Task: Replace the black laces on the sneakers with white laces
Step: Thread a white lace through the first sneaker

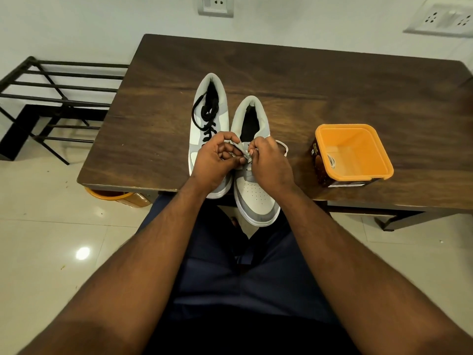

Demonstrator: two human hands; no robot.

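Head view: both hands (213,156) (268,160) pinch white lace (244,156) over right sneaker (256,196).

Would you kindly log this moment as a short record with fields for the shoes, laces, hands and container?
surface: dark wooden table
left sneaker: black lace still threaded, loose near the collar
right sneaker: no black lace visible; toe overhangs the table edge
white lace: pinched over the right sneaker's eyelets
left hand: fingers curled, pinching the white lace
right hand: pinching the same lace
orange container: open, right of the shoes, a pale lace visible inside
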